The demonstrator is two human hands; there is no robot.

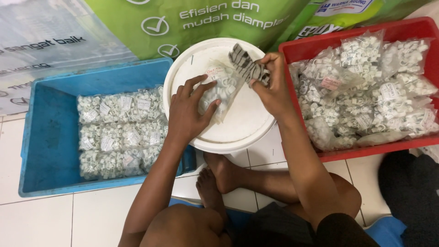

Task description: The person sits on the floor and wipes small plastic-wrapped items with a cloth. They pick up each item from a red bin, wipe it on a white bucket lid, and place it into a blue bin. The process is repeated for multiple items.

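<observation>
White floor tiles point(45, 219) run under everything, and large green and grey printed sacks point(137, 23) lie across the back of the scene. At the far left sits a blue plastic bin point(50, 137); its left part is bare, while its right part holds rows of clear packets of small white clips point(120, 132), laid flat and packed close together. Just beside the bin stands a white bucket lid point(238, 132), round and turned up like a small work surface.

On that lid the left hand point(185, 114) lies spread, fingers splayed and pressing down on a clear bag of white clips point(219, 89) that rests near the lid's middle; a small label shows on the bag's upper end. The right hand point(274, 87) is closed in a pinch at the bag's upper right corner, and it grips a bundle of grey and white strips point(249, 66) that fans out up and to the left above the bag.

To the right, touching the lid's edge, is a red plastic bin point(402, 29) heaped with more clear bags of white clips point(375, 91), lying loose at all angles. Below the lid the person's bare feet point(215, 178) are crossed on the tiles, with a blue cushion point(384, 231) at the lower right.
</observation>
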